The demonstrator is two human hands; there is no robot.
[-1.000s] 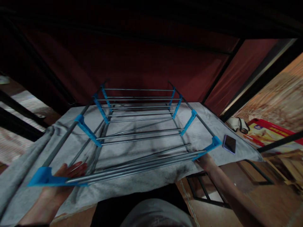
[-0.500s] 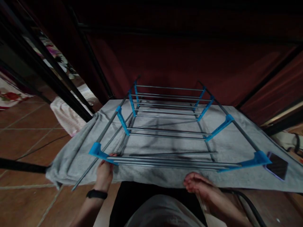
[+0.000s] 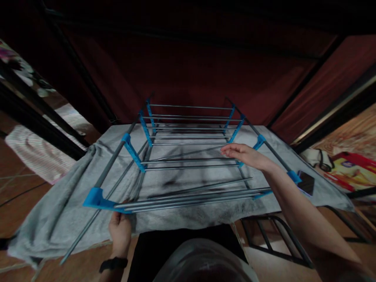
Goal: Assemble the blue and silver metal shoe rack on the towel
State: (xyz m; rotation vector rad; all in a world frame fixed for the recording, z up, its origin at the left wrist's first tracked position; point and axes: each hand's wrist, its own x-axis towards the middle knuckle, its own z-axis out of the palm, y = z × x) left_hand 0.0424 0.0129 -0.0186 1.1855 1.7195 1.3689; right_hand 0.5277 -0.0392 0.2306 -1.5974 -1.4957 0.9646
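A metal rack (image 3: pixel 188 156) of grey rods and blue plastic connectors lies on a grey cloth (image 3: pixel 58 207) spread over a table. My left hand (image 3: pixel 120 232) is closed on the rack's near left corner, under a blue connector (image 3: pixel 95 198). My right hand (image 3: pixel 245 154) reaches over the middle rods at the right side, fingers stretched and slightly apart, holding nothing. A dark wristband (image 3: pixel 113 264) sits on my left wrist.
A dark phone (image 3: pixel 305 183) lies on the cloth at the right edge. Red curtains (image 3: pixel 182 74) hang behind the table. A black metal frame (image 3: pixel 273 239) stands on the floor at lower right. A red and yellow box (image 3: pixel 352 172) lies far right. Striped fabric (image 3: pixel 32 150) lies at left.
My right hand has left the near edge and reached forward over the middle rods. My left hand has stayed at the near left corner. The view has swung back to the right.
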